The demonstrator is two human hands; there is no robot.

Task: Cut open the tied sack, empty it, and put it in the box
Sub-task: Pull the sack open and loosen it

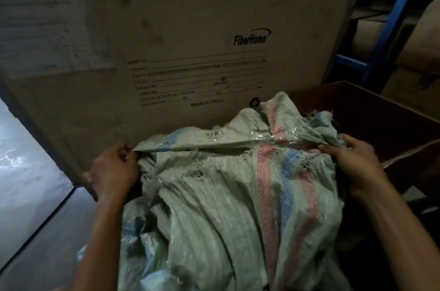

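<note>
Woven sack (228,186) edge clamped by left hand (112,171), right hand (352,160), over box (371,114) rim

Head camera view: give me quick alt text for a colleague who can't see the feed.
Two bare hands, left hand and right hand, grip opposite ends of a frayed grey woven sack with pink and blue stripes, stretching its folded top edge. Behind it stands a large FiberHome cardboard carton; an open brown box sits at right.
</note>
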